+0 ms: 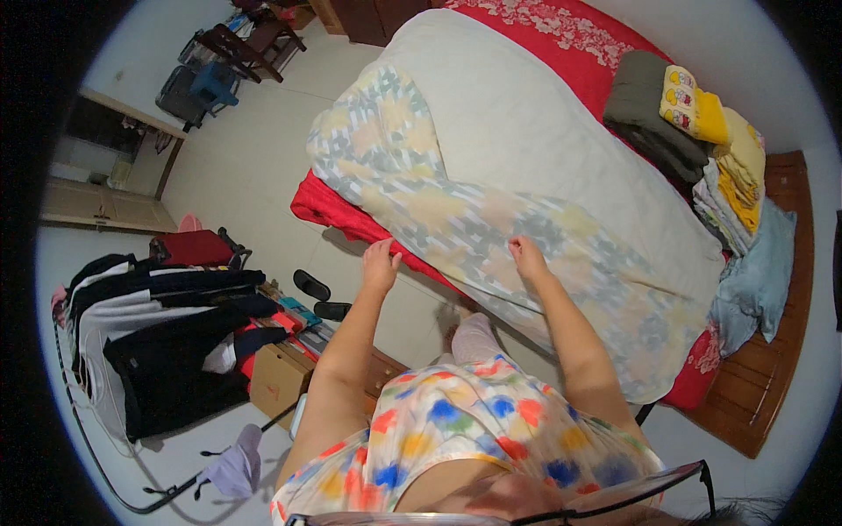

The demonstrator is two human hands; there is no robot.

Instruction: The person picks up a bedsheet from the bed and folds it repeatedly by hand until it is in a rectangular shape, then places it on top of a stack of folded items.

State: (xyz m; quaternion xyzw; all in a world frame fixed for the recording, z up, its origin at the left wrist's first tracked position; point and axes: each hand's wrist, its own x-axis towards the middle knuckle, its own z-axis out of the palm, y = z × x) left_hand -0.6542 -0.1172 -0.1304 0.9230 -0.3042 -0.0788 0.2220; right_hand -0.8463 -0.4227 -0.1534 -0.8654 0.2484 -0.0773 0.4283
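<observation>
"What lay left of your grip?"

"Hanging clothes (175,368), kept off the floor, I'd guess. My left hand (381,266) curled loosely beside the red sheet (338,210); whether it pinched anything, I couldn't tell."

"And the patterned cover (438,215)?"

"It ran between and beyond my hands, rumpled across the bed. My right hand (526,257) was over it, fingers drawn narrow, perhaps on cloth; I couldn't tell."

"Farther right?"

"Folded bedding (741,162), well beyond that hand, probably stacked aside to leave spreading room."
</observation>
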